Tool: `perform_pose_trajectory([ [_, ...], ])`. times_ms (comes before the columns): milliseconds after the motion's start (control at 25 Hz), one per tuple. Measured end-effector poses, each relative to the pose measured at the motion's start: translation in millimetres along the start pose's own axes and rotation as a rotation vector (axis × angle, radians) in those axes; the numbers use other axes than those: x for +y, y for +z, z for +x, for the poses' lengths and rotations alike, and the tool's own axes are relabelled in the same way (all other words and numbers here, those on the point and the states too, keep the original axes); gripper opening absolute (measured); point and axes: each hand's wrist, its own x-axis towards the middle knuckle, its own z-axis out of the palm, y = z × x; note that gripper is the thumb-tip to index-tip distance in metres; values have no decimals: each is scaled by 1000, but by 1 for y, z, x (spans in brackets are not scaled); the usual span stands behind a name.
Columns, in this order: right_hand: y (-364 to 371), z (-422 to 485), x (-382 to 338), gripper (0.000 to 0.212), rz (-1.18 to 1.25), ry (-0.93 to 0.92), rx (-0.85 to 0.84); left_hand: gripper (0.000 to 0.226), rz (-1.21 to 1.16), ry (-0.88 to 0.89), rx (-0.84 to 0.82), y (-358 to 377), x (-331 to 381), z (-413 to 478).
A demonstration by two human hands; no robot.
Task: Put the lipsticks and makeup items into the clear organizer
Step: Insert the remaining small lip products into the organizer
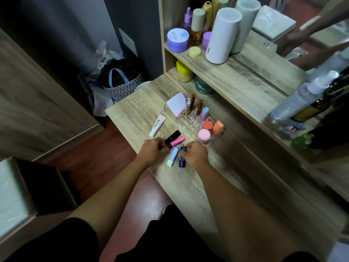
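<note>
Wood-grain table (136, 112) carrying a clear acrylic compartmented organizer (190, 122), the landmark for all entries. Left of organizer: white squeeze tube with black lettering (157, 125), lying flat. Below-left of it: left hand (152, 151), fingers closed around a black lipstick tube (172, 137) and a pink lipstick tube (176, 142). Below organizer: pale blue balm stick (173, 156), flat, untouched. Just right of that: right hand (195, 154), fingers grasping a dark blue balm stick (182, 161). Inside organizer: white square compact (176, 106), several upright tubes.
</note>
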Motion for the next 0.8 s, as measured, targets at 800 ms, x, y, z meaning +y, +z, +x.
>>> perform_pose_trajectory([
  [800, -47, 15, -21, 30, 275, -124, 508, 22, 461, 535, 158, -43, 81, 47],
])
